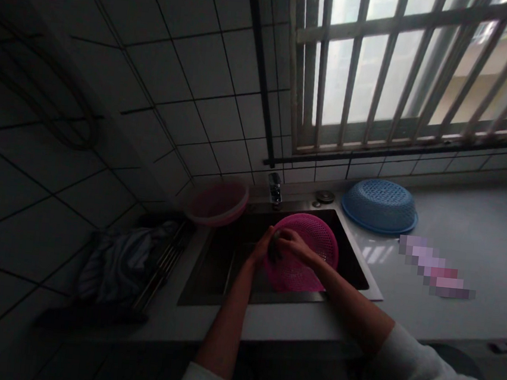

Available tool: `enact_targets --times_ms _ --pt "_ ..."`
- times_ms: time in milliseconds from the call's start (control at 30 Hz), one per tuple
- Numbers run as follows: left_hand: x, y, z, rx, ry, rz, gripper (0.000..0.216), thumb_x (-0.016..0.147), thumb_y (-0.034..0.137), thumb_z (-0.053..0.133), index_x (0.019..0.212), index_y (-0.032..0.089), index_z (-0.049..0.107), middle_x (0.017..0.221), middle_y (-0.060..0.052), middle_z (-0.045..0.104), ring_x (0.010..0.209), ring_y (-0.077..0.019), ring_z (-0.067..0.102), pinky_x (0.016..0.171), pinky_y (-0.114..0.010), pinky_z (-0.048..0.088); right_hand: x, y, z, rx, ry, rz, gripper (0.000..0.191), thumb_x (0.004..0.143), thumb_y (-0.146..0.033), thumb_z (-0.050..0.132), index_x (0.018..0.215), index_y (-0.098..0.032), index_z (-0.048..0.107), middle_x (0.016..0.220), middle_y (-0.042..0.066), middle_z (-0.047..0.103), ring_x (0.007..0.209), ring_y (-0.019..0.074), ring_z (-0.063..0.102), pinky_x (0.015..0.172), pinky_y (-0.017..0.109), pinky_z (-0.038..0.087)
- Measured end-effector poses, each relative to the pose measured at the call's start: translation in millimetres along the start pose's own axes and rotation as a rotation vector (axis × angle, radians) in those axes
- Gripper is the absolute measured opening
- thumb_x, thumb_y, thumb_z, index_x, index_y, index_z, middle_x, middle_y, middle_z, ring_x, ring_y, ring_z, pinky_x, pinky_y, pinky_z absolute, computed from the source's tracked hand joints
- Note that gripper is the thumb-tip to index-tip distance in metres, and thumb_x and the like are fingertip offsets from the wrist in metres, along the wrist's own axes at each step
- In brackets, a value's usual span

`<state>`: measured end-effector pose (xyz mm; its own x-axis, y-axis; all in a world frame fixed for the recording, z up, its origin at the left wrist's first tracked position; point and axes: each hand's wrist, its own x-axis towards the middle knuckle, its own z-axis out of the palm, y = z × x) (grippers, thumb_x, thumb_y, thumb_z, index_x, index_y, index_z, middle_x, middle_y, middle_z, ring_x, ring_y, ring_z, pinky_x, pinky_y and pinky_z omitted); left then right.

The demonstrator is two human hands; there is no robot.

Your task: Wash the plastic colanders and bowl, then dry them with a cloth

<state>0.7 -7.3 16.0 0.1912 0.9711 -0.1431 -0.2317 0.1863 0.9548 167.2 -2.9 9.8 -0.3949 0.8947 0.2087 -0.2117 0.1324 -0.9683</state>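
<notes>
Over the dark sink point(354, 256) a magenta plastic colander point(315, 244) is held tilted on its edge. My left hand point(262, 247) grips its left rim with curled fingers. My right hand point(290, 244) is closed on a small dark thing, perhaps a scrubber, pressed against the colander's rim where the two hands meet. What exactly it holds is too dark to name. Both sleeves are white and pushed up the forearms.
A blue colander point(380, 205) lies upside down on the pale counter right of the sink. A pink basin point(219, 201) sits at the sink's left corner, the tap point(274, 187) behind. Striped cloth point(116, 263) and a rack lie left. Barred window above.
</notes>
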Motion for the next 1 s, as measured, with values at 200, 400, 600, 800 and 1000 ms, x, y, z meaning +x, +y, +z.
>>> enact_targets --times_ms 200,400,600,800,1000 --pt "-1 5 14 -0.116 -0.136 0.042 0.067 0.079 0.079 0.073 0.112 0.022 0.082 0.128 -0.010 0.078 0.137 -0.0349 0.059 0.122 -0.048 0.039 7 -13 -17 0.109 0.340 -0.094 0.024 0.079 -0.038 0.069 0.094 -0.021 0.061 0.091 0.002 0.065 0.080 0.0172 0.058 0.072 0.027 0.049" --pt "2 -1 1 -0.028 -0.011 -0.060 0.066 0.074 0.081 0.075 0.092 0.018 0.081 0.094 -0.009 0.080 0.119 -0.0343 0.068 0.111 -0.046 0.049 -5 1 6 0.035 -0.250 0.099 0.023 0.081 -0.038 0.074 0.093 -0.019 0.068 0.087 0.002 0.066 0.073 0.0160 0.058 0.068 0.028 0.048" --pt "0 3 3 -0.071 0.003 0.018 0.056 0.076 0.067 0.083 0.106 0.019 0.082 0.116 -0.008 0.080 0.131 -0.0325 0.063 0.120 -0.046 0.041 3 10 -6 -0.021 0.036 0.021 0.030 0.077 -0.035 0.075 0.101 -0.020 0.067 0.096 0.003 0.070 0.082 0.0183 0.061 0.072 0.029 0.050" --pt "-4 9 12 -0.125 -0.102 0.037 0.062 0.080 0.072 0.076 0.111 0.019 0.082 0.129 -0.011 0.077 0.138 -0.0354 0.058 0.124 -0.048 0.036 12 7 -28 -0.034 0.397 -0.064 0.034 0.076 -0.034 0.070 0.107 -0.020 0.064 0.106 0.005 0.070 0.094 0.0208 0.062 0.084 0.033 0.054" --pt "-3 6 3 0.039 -0.018 0.059 0.067 0.069 0.071 0.085 0.111 0.019 0.080 0.129 -0.009 0.076 0.135 -0.0346 0.057 0.121 -0.045 0.037 -5 18 -1 -0.086 -0.273 0.186 0.031 0.072 -0.019 0.066 0.102 -0.017 0.065 0.082 0.001 0.069 0.064 0.0139 0.058 0.056 0.024 0.048"
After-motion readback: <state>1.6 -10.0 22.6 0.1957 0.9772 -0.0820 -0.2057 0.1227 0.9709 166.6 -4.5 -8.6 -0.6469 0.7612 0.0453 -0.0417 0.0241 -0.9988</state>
